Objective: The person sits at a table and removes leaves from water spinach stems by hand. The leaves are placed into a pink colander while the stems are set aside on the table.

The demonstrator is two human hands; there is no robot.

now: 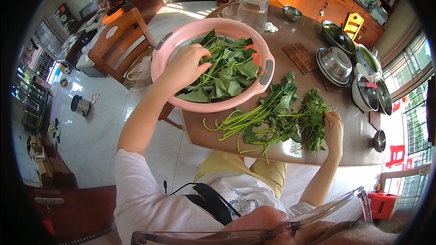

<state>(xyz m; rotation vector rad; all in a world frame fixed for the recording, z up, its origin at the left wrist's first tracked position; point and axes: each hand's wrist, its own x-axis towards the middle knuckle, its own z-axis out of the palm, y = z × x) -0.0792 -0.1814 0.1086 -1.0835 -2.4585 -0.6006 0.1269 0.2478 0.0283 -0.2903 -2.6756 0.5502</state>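
Note:
A pink plastic basin (211, 107) with grey handle grips stands at the table's left edge, full of leafy greens (226, 71) on long stems. My left hand (192, 63) reaches over its near left side, thumb and fingers bent at the leaves; whether it pinches a stem cannot be told. On the table right of the basin lie long-stemmed leafy greens (262, 115), their stems pointing towards me. Against their right side rests a pile of finer, darker greens (313, 122). My right hand (333, 122) touches the right edge of this pile with bent fingertips; what they hold is hidden.
Behind the basin stand a lidded glass pitcher (253, 10) and a crumpled white tissue (271, 27). A slatted wooden mat (299, 58), a steel bowl (335, 63) turned over a dish, and several bowls line the right side. A small metal bowl (379, 141) sits near the right edge. A wooden chair (119, 44) is at left.

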